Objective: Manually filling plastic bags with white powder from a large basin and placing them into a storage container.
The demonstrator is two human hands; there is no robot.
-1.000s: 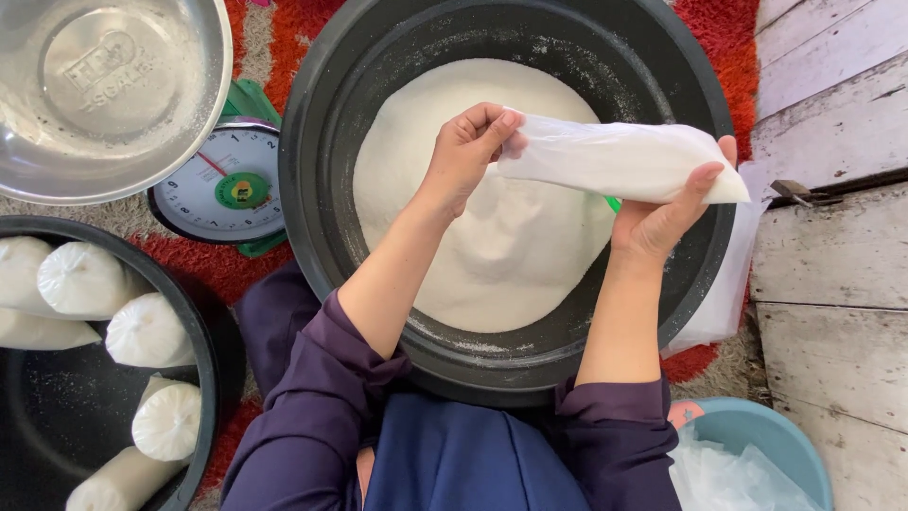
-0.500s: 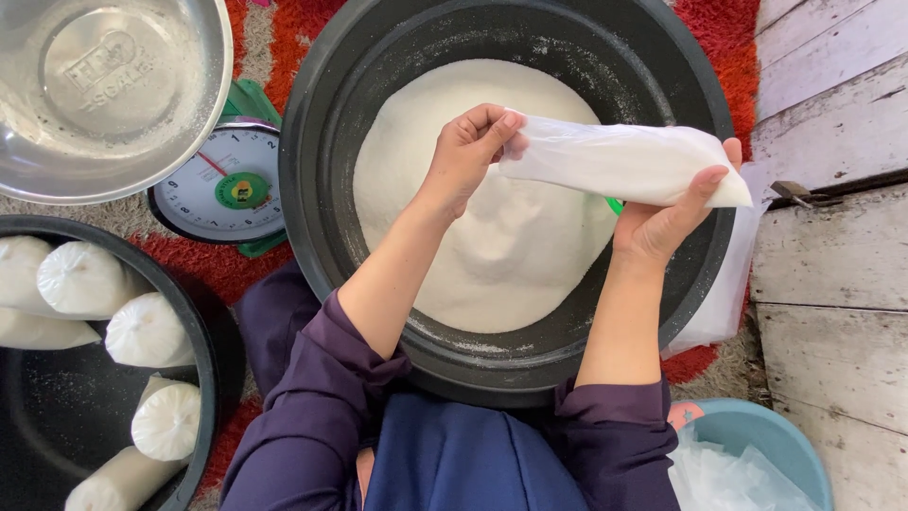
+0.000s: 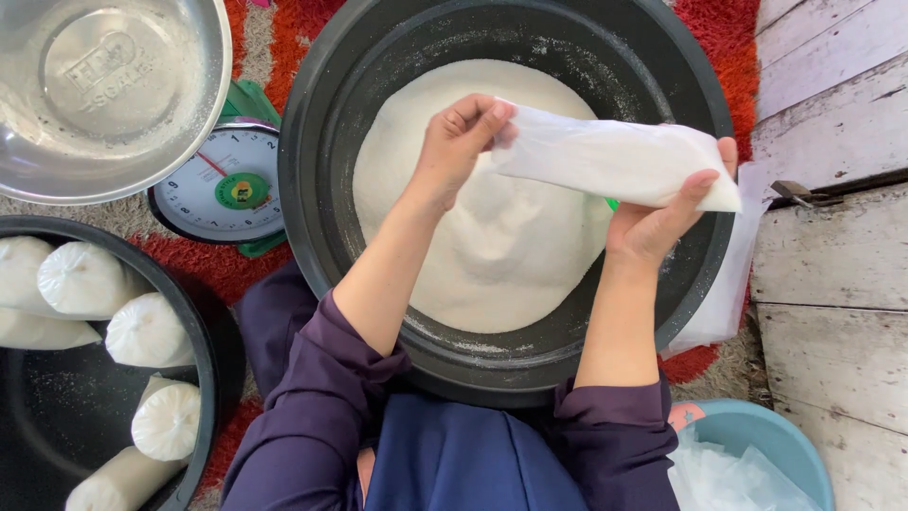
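A clear plastic bag (image 3: 615, 161) filled with white powder lies sideways in the air over a big black basin (image 3: 322, 123). My left hand (image 3: 462, 142) pinches the bag's neck at its left end. Under the bag's right end my right hand (image 3: 662, 213) cups it, thumb on the front. The basin holds a wide mound of white powder (image 3: 492, 246). A bit of something green shows just under the bag.
A steel bowl (image 3: 95, 90) sits at the top left, with a dial kitchen scale (image 3: 222, 185) beside it. A black tub (image 3: 203, 350) at the left holds several filled, tied bags (image 3: 142, 331). A blue bucket (image 3: 766, 435) with empty plastic bags is at the bottom right. Wooden planks (image 3: 832, 284) run along the right.
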